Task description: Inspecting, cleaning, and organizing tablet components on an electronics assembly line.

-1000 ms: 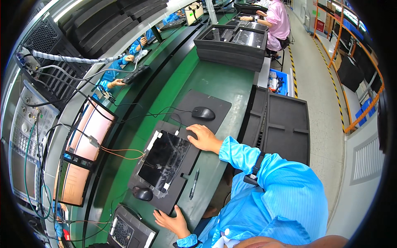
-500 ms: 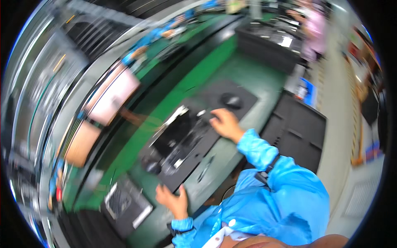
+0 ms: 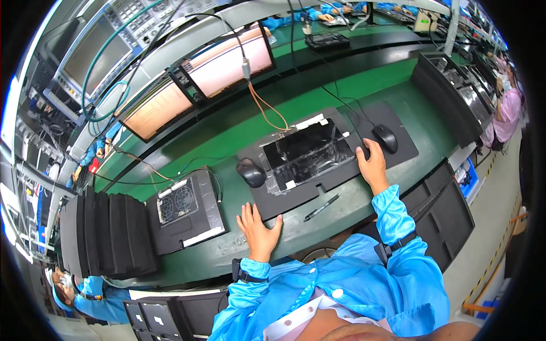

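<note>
Bare hands at either end of a dark panel on a crowded green bench

In the head view, the glossy panel [image 3: 310, 150] lies at the centre of the frame on a black pad [image 3: 287, 206]. The left hand [image 3: 260, 234], fingers spread and empty, is just beside the pad's lower left corner; whether it touches cannot be told. The right hand [image 3: 373, 166], thumb parted from the fingers and holding nothing, is between the panel and the right mouse [image 3: 385, 138]. The left mouse [image 3: 250, 172] crowds the panel's other end, and a slim pen [image 3: 323, 207] lies between the hands. An orange cable [image 3: 260, 101] loops down to the panel's upper edge from beside the right-hand monitor [image 3: 230, 63]. Black slabs [image 3: 108, 236] stand at lower left; a tray stack [image 3: 449, 94] fills part of the bench at upper right, near a person in pink [image 3: 506, 113].

Wrinkled clear film catches light across the flat, rectangular panel. The pad is matte with a small notch, both mice are smoothly rounded, and the green bench [image 3: 239, 247] has a dull sheen.
</note>
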Available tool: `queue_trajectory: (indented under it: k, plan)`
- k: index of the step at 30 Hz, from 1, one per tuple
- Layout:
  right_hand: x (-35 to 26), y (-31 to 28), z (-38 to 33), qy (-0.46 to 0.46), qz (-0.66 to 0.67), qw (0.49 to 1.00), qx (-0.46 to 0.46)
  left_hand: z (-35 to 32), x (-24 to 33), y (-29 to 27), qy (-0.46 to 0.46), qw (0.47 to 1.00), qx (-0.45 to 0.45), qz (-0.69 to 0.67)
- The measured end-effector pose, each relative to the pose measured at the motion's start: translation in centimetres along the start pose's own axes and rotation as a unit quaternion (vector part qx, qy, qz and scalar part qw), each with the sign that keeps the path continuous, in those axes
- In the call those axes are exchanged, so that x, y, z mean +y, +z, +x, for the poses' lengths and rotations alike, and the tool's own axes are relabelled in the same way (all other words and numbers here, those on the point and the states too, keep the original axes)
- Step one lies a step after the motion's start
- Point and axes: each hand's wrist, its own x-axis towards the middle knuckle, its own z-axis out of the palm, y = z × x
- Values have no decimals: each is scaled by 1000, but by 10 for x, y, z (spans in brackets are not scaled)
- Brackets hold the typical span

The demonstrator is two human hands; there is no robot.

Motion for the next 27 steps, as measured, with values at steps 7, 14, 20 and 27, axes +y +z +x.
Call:
queue_trajectory:
  k: [7,14,20,27]
  plan:
    - [32,-58,35,-43,-105,983,147,-3,-9,6,8,1000,20,11]
    - [63,-92,7,62,-201,977,-22,0,-6,8,10,1000,0,13]
    - [53,-96,7,111,-283,944,-126,-1,-3,6,6,1000,-8,18]
    - [63,-90,29,86,-268,947,-152,-1,-6,5,3,1000,5,19]
